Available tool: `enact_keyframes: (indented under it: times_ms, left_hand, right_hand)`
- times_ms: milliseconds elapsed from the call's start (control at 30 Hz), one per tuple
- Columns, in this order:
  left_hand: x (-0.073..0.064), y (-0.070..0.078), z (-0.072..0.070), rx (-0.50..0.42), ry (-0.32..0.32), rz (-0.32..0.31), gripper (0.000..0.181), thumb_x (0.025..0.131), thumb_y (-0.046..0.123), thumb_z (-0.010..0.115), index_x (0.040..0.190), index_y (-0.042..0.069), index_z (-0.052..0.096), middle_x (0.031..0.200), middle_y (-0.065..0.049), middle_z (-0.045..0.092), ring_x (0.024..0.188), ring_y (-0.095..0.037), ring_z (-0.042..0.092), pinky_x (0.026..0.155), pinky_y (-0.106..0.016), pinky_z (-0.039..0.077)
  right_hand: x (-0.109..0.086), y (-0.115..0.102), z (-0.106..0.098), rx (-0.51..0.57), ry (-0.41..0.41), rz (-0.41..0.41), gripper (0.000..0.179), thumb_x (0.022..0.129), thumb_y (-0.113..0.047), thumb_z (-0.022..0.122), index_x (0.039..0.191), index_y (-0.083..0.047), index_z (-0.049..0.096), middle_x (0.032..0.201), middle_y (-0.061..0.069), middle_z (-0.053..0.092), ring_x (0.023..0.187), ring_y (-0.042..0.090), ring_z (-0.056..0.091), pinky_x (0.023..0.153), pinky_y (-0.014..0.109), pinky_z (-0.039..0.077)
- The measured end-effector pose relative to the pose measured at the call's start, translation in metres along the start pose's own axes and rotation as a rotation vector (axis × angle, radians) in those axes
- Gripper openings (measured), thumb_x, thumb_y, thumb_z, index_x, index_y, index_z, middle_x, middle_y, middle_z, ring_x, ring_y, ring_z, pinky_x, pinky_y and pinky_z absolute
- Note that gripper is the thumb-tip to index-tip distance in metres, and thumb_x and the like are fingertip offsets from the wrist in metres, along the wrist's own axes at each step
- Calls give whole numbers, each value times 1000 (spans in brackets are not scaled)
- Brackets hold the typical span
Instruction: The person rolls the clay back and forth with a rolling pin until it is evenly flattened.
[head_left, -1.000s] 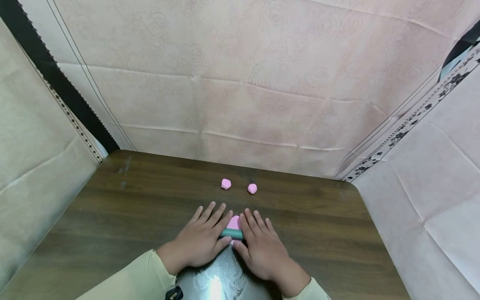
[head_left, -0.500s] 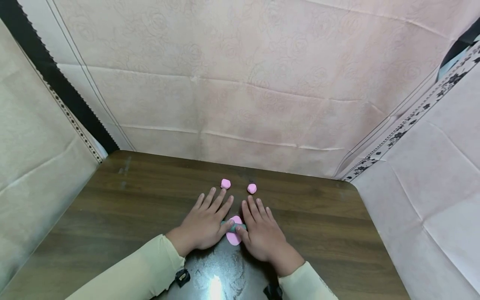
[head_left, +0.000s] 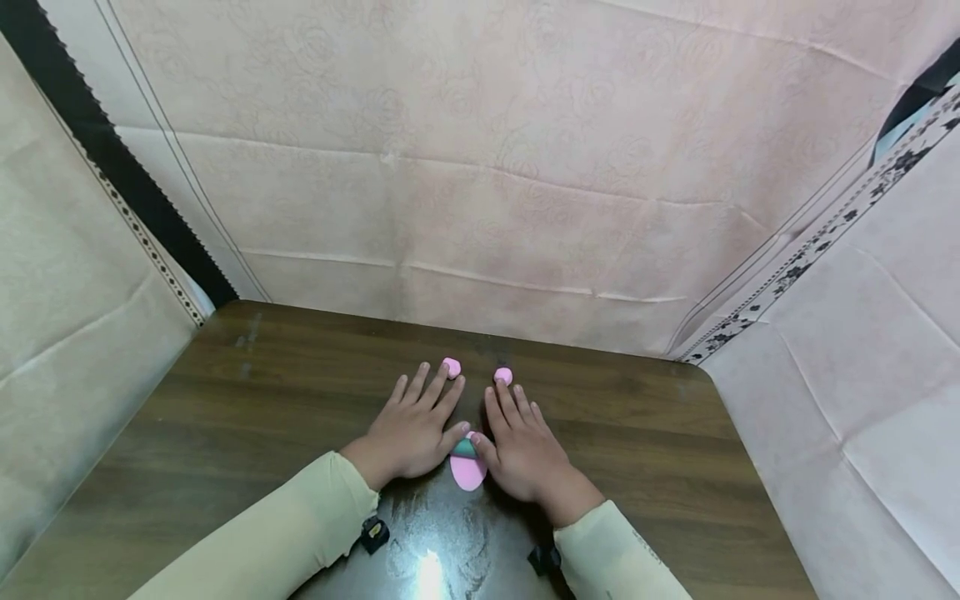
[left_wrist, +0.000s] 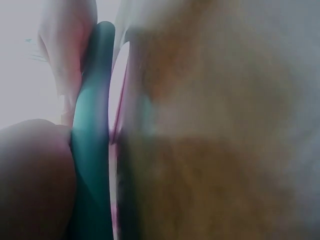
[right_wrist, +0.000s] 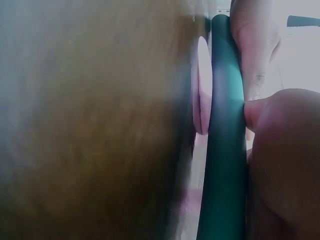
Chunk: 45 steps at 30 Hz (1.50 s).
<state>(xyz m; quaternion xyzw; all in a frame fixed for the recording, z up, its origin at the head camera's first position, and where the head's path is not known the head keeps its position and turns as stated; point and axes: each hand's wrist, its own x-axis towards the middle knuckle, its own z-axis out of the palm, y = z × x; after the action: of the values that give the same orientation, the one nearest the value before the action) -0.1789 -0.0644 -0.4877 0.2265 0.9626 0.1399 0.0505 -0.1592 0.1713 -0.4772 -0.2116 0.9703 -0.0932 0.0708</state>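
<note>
- Left hand flat out, fingers straight and spread, over the teal roller!
- Right hand likewise, fingers straight!
- Roller peeks out between the thumbs, across the pink disc, fingertips reaching beyond it!

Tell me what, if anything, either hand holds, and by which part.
Nothing is gripped; the left hand and right hand rest straight-fingered on the teal roller, either side of its middle.
</note>
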Motion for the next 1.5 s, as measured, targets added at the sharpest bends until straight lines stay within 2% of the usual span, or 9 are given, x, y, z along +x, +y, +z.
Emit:
enact_keyframes:
  times_ms: [267,467,700,1100,1333,1500]
  left_hand:
    - [13,-6,1,13,31,-12,81,118,66,32,183,21,14,191,-14,3,176,-48,-1,140,-71,9]
    - [21,-9,2,14,21,-19,82,119,65,32,183,21,8,191,-14,-1,176,-48,-4,140,-71,8]
    - [27,-11,0,12,18,-26,83,119,64,33,183,19,9,191,-13,-1,177,-46,-4,140,-70,6]
    - [21,-8,-2,9,-21,-33,82,118,67,31,183,22,8,191,-13,-1,177,-46,-5,141,-69,8]
    - [16,-6,-1,-3,-11,-33,81,119,65,33,183,22,10,191,-13,0,176,-47,-4,140,-70,9]
    - [11,-4,0,-3,-20,-28,80,119,65,33,183,22,12,191,-11,-3,176,-46,-5,140,-69,8]
  right_hand:
    - [12,7,-4,6,-5,-18,79,121,-58,30,182,-11,11,191,14,-1,177,43,2,139,67,20]
    - [20,12,-4,10,-12,-9,82,121,-61,28,182,-10,10,191,15,-1,177,43,1,140,66,18]
    - [26,14,-6,11,-11,3,82,121,-59,31,182,-9,9,191,15,-1,177,43,1,140,67,18]
    - [20,12,-4,1,-16,5,83,120,-63,27,182,-11,9,191,14,-3,177,43,-1,140,66,18]
    - [15,10,-3,10,-14,2,81,121,-61,31,182,-11,12,191,12,-4,177,43,0,139,68,20]
    - [10,8,-1,9,-29,4,83,119,-65,28,183,-14,11,191,9,-7,177,42,-1,139,67,20]
